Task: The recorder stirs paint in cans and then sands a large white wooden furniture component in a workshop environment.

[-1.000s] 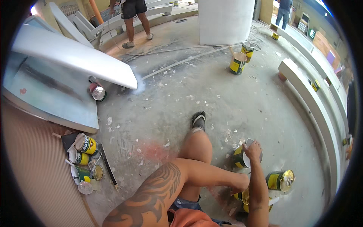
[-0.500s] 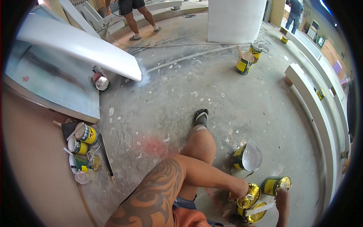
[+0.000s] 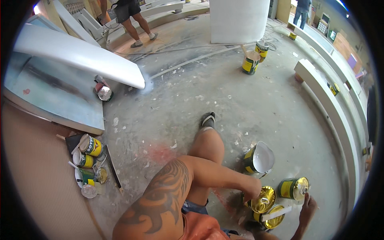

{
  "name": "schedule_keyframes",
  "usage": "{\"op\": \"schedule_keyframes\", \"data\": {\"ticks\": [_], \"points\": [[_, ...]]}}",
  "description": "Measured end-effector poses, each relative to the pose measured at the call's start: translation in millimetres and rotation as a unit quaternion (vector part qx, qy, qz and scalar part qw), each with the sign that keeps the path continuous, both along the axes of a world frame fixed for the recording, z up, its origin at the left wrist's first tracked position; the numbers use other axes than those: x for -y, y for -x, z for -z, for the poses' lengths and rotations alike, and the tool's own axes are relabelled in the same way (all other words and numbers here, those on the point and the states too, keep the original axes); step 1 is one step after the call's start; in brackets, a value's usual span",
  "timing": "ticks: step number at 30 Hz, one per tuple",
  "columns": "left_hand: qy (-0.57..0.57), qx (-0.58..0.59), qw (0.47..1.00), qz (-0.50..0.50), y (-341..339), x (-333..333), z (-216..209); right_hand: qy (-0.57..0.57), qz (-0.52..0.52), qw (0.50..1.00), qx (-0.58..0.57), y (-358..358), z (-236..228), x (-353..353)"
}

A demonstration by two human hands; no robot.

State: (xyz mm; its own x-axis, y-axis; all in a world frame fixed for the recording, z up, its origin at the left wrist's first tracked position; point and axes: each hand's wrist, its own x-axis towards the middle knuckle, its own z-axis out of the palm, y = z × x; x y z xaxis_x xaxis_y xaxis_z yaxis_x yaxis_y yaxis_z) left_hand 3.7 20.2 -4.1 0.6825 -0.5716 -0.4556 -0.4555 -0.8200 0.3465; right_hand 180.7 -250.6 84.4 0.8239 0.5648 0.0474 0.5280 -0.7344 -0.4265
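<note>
My left hand [image 3: 252, 189] is closed at the left rim of a gold-lidded paint can [image 3: 265, 199], its fingertips partly hidden. Behind that can's near edge, another gold-lidded can [image 3: 276, 220] has a flat white stick [image 3: 276, 213] lying across its lid. My right hand [image 3: 308, 209] is pinched shut, fingers pointing up, close to the lid edge of a third yellow-and-green can [image 3: 294, 188]. A small pale tip pokes from the side of this hand, too small to name. Just ahead, an open can [image 3: 260, 157] shows a whitish inside.
Used paint cans [image 3: 90, 145] and a clear cup [image 3: 89, 191] cluster at the left. Two open cans [image 3: 251, 63] stand farther ahead. A long white beam [image 3: 333, 101] curves along the right. A white panel [image 3: 86, 56] juts in from the left. Another person [image 3: 131, 20] stands at the back.
My right hand has moved right, away from the stick on the lid, and sits just below the third can. My left hand stays at its can. The view has shifted slightly.
</note>
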Motion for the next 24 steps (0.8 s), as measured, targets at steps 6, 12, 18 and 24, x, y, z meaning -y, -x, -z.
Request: {"op": "schedule_keyframes", "data": {"ticks": [6,12,18,24], "points": [[-0.072,-0.009,0.997,-0.019,-8,-15,6,-0.087,-0.079,0.992,0.048,11,5,8],[-0.037,-0.015,0.999,-0.02,4,-21,-38,-0.172,-0.052,0.976,-0.126,100,-39,-9],[0.221,-0.021,0.965,-0.14,-3,-35,-82,-0.184,-0.064,0.975,-0.11,132,-30,-67],[-0.092,-0.028,0.991,-0.093,7,-54,-16,-0.054,-0.051,0.979,-0.191,101,22,-71]]}}
